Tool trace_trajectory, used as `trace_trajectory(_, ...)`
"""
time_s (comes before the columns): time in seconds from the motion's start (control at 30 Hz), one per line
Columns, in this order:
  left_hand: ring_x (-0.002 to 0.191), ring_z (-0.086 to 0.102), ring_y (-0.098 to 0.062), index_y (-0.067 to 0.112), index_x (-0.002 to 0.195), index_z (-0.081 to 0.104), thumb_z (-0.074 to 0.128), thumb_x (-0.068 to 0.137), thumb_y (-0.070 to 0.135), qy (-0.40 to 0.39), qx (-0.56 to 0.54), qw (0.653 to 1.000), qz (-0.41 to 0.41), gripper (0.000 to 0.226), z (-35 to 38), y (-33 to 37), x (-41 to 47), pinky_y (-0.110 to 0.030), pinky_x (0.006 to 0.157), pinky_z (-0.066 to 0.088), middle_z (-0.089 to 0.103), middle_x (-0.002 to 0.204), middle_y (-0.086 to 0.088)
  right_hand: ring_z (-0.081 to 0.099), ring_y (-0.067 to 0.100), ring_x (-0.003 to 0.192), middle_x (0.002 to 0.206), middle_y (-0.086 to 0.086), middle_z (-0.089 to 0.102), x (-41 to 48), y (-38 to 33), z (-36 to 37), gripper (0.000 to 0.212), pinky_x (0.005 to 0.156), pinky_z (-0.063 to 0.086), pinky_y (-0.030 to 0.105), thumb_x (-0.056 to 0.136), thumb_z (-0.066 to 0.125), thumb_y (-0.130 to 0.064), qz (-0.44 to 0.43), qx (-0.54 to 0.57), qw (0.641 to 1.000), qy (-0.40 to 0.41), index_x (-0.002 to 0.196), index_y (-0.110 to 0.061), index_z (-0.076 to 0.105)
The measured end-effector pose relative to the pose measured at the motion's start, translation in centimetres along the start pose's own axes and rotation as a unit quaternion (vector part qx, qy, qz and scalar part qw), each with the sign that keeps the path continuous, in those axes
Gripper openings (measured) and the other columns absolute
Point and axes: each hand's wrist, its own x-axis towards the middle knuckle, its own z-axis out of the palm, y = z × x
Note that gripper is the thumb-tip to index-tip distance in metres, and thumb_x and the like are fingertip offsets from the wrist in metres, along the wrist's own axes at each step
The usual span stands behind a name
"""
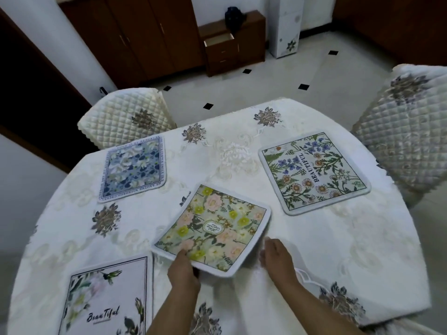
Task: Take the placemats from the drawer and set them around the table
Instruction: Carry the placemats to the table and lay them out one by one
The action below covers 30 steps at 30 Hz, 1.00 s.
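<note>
A square placemat with yellow and pink flowers is tilted over the table's near middle. My left hand grips its near corner, thumb on top. My right hand is beside the mat's right edge with fingers curled, holding nothing that I can see. Three other placemats lie flat on the white tablecloth: a blue floral one at the far left, a "BEAUTIFUL" one with daisies at the far right, and a white "Beautiful" one at the near left. The open drawer is in a brown cabinet across the room.
Two quilted cream chairs stand at the table, one at the far left and one at the right. Brown cupboards line the back wall. The floor is pale tile with small black squares.
</note>
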Motion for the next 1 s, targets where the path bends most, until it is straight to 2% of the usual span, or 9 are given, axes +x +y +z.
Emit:
trace_trajectory(0.07,0.076,0.064,-0.030,0.005,0.105,0.057,0.063,0.091,0.009,0.004,-0.020,1.000,0.007,0.015,0.5,-1.8,-1.6,-0.036,0.048,0.055,0.065,0.090,-0.014,0.070,0.026,0.078,0.086,0.006,0.071,-0.6,-1.2,0.0,0.042,0.067,0.060,0.043,0.098,0.036,-0.049,0.046,0.075,0.996,-0.029,0.086,-0.019,0.063)
trace_trajectory(0.23,0.056,0.053,-0.024,0.001,0.102,0.061,0.068,0.088,0.011,-0.015,0.034,0.998,0.042,0.018,0.8,-5.8,-3.2,-0.029,0.050,0.042,0.059,0.072,-0.014,0.070,0.028,0.079,0.091,0.008,0.072,-2.6,-3.6,-0.5,0.018,0.059,0.061,0.046,0.090,0.060,-0.030,0.113,0.117,0.984,-0.077,0.101,-0.016,0.063)
trace_trajectory(0.4,0.048,0.043,-0.021,0.006,0.068,0.057,0.065,0.090,0.021,0.003,0.165,0.985,0.055,0.028,-2.3,-6.6,-4.9,-0.029,0.053,0.037,0.051,0.056,-0.011,0.066,0.027,0.053,0.090,0.010,0.069,-3.9,-5.6,-1.9,0.022,0.046,0.053,0.033,0.090,0.051,-0.013,0.053,0.071,0.993,-0.082,0.111,-0.019,0.055)
trace_trajectory(0.47,0.056,0.046,-0.022,0.008,0.070,0.057,0.062,0.090,0.020,0.020,0.249,0.958,0.139,0.025,-4.0,-5.5,-5.7,-0.032,0.061,0.039,0.052,0.063,-0.009,0.067,0.025,0.059,0.094,0.006,0.068,-4.3,-7.5,-2.9,0.024,0.044,0.051,0.029,0.091,0.051,-0.013,0.007,0.041,0.994,-0.099,0.113,-0.021,0.054)
trace_trajectory(0.57,0.077,0.055,-0.023,0.006,0.098,0.057,0.067,0.088,0.020,0.047,0.332,0.893,0.300,0.020,-5.2,-1.5,-6.8,-0.032,0.070,0.036,0.059,0.085,-0.006,0.059,0.012,0.046,0.089,0.003,0.069,-5.0,-11.4,-4.8,0.019,0.040,0.045,0.024,0.092,0.054,-0.013,-0.056,0.015,0.987,-0.153,0.107,-0.023,0.059)
trace_trajectory(0.73,0.100,0.059,-0.019,0.015,0.125,0.049,0.070,0.088,0.028,-0.105,0.406,0.809,0.411,0.045,-3.6,5.8,-4.8,-0.033,0.081,0.044,0.055,0.122,-0.002,0.042,0.021,0.043,0.072,0.018,0.057,-7.1,-17.2,-8.1,0.011,0.044,0.034,0.029,0.089,0.067,-0.019,-0.144,-0.087,0.946,-0.278,0.094,-0.011,0.063)
trace_trajectory(0.83,0.122,0.045,-0.012,0.025,0.141,0.039,0.076,0.083,0.032,-0.270,0.414,0.795,0.352,0.069,-2.1,8.6,-3.6,-0.041,0.102,0.042,0.044,0.133,0.012,0.038,0.020,0.049,0.067,0.011,0.046,-9.5,-19.4,-9.3,0.018,0.046,0.032,0.029,0.083,0.073,-0.023,-0.155,-0.129,0.920,-0.337,0.086,-0.008,0.065)
trace_trajectory(0.93,0.116,0.058,-0.016,0.025,0.126,0.058,0.077,0.081,0.028,-0.391,0.387,0.798,0.247,0.049,-1.0,8.5,-3.4,-0.045,0.104,0.043,0.064,0.126,0.003,0.046,0.016,0.053,0.068,0.004,0.056,-10.4,-20.0,-10.5,0.001,0.048,0.036,0.027,0.083,0.073,-0.020,-0.146,-0.151,0.906,-0.368,0.084,-0.020,0.072)
trace_trajectory(1.0,0.112,0.063,-0.026,0.021,0.116,0.066,0.076,0.078,0.033,-0.420,0.358,0.808,0.206,0.041,-1.8,8.0,-3.1,-0.051,0.103,0.045,0.070,0.117,-0.004,0.056,0.024,0.066,0.080,0.011,0.065,-11.3,-19.4,-10.9,0.012,0.059,0.042,0.033,0.081,0.074,-0.020,-0.121,-0.136,0.922,-0.341,0.092,-0.015,0.073)
